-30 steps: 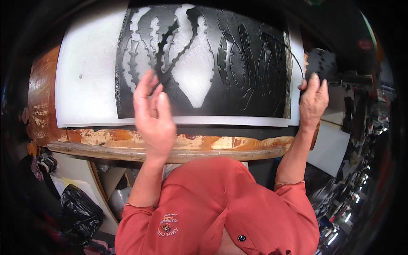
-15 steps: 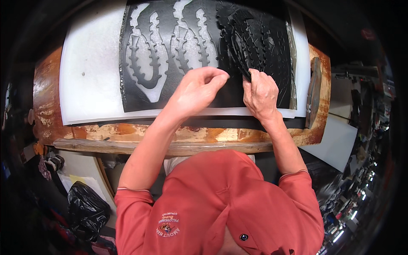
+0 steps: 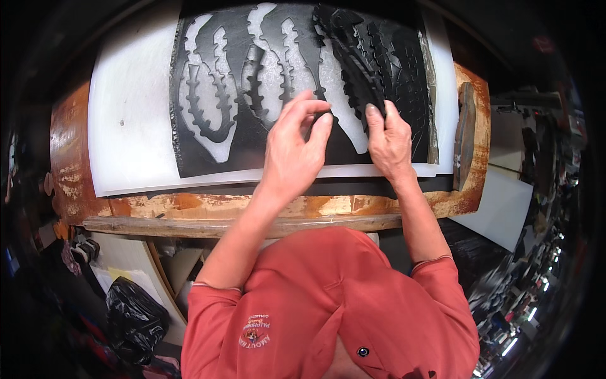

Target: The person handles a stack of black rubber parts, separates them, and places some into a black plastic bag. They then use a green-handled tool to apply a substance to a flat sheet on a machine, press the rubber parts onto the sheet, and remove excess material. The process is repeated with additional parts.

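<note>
A black sheet lies on a white board, with long cut-outs that have toothed edges and show pale through it. My right hand pinches the near end of some black notched cut pieces between thumb and fingers. These pieces slant up and away over the sheet's right part, where they overlap and are hard to tell apart. To the left of them, my left hand hovers over the near part of the sheet. Its thumb and fingers are apart and hold nothing.
The white board rests on a worn wooden table with a wooden strip along its near edge. A dark, narrow bar lies at the table's right side. A black plastic bag is at the lower left, below table height.
My left thumb and fingers have spread from a pinch. The notched pieces have shifted aside, and a third pale cut-out shows beside them. The sheet's left part has moved slightly left and nearer.
</note>
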The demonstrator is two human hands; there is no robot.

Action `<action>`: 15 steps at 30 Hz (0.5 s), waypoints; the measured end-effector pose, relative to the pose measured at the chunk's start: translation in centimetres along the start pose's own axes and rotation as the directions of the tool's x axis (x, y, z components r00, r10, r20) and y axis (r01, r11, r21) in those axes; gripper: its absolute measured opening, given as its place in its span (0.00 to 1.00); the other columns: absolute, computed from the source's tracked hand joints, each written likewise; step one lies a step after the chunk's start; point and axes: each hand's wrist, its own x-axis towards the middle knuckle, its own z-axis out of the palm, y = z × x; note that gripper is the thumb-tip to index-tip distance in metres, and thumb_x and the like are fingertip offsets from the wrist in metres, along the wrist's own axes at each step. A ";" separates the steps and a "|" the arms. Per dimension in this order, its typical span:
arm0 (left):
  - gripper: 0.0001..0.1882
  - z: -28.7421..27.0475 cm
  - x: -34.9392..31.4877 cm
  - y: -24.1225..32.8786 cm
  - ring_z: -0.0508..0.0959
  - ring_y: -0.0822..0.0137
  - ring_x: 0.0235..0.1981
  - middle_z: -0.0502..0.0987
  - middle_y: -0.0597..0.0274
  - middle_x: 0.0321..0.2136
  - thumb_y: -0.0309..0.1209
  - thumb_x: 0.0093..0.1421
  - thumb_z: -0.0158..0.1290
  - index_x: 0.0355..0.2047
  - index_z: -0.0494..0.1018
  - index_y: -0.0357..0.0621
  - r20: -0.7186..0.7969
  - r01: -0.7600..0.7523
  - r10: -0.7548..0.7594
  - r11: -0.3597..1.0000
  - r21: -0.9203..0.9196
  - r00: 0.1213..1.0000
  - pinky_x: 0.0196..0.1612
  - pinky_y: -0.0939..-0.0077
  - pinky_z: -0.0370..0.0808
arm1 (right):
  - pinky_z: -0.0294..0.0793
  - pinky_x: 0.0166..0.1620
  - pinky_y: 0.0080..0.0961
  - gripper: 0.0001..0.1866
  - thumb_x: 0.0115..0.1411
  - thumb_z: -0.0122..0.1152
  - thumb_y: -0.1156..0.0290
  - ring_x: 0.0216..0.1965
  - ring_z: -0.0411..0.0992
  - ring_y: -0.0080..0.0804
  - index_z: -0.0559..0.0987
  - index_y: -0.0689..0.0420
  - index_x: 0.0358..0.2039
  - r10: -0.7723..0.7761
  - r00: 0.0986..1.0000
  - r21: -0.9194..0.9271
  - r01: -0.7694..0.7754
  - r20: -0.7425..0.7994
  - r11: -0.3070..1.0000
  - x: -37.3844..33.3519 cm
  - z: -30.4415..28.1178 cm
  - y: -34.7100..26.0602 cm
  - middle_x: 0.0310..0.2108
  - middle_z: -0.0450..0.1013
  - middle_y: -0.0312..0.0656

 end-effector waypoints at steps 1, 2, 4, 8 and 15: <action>0.12 0.0 -0.6 0.2 0.79 0.69 0.51 0.75 0.46 0.63 0.27 0.71 0.57 0.52 0.80 0.35 -0.082 -0.084 0.081 0.996 -0.029 0.993 0.56 0.74 0.77 | 0.73 0.33 0.31 0.14 0.76 0.56 0.63 0.26 0.74 0.31 0.79 0.62 0.42 0.107 0.993 0.134 -0.112 0.050 0.985 -0.2 -0.6 -0.1 0.25 0.77 0.43; 0.14 -0.1 -1.1 0.4 0.80 0.67 0.52 0.75 0.45 0.62 0.26 0.72 0.57 0.55 0.78 0.34 -0.106 -0.129 0.129 0.992 0.009 0.986 0.57 0.73 0.77 | 0.72 0.33 0.29 0.15 0.77 0.56 0.61 0.26 0.73 0.27 0.79 0.62 0.41 0.099 0.994 0.168 -0.104 0.039 0.980 0.0 -0.9 0.0 0.25 0.76 0.40; 0.18 0.4 -1.3 0.7 0.81 0.63 0.52 0.77 0.42 0.60 0.28 0.71 0.58 0.58 0.76 0.30 -0.092 -0.111 0.105 0.992 -0.058 0.990 0.56 0.71 0.78 | 0.72 0.35 0.25 0.19 0.77 0.55 0.59 0.28 0.70 0.21 0.79 0.63 0.37 0.104 0.994 0.292 -0.111 0.037 0.950 0.1 -1.3 0.1 0.25 0.75 0.34; 0.31 3.1 0.3 1.1 0.84 0.61 0.49 0.82 0.40 0.51 0.36 0.69 0.63 0.62 0.70 0.22 0.134 0.223 -0.194 0.940 -0.258 0.972 0.50 0.70 0.82 | 0.70 0.36 0.22 0.19 0.77 0.56 0.60 0.30 0.68 0.18 0.80 0.63 0.37 0.174 0.980 0.427 -0.201 0.100 0.882 0.6 -1.2 0.8 0.26 0.75 0.32; 0.30 6.0 2.5 1.3 0.88 0.55 0.37 0.85 0.40 0.36 0.38 0.64 0.65 0.54 0.73 0.20 0.178 -0.003 0.003 1.000 -0.002 0.984 0.41 0.65 0.84 | 0.70 0.37 0.20 0.17 0.77 0.56 0.61 0.32 0.68 0.16 0.82 0.64 0.42 0.150 0.971 0.508 -0.227 0.188 0.831 0.9 -2.0 2.2 0.30 0.75 0.30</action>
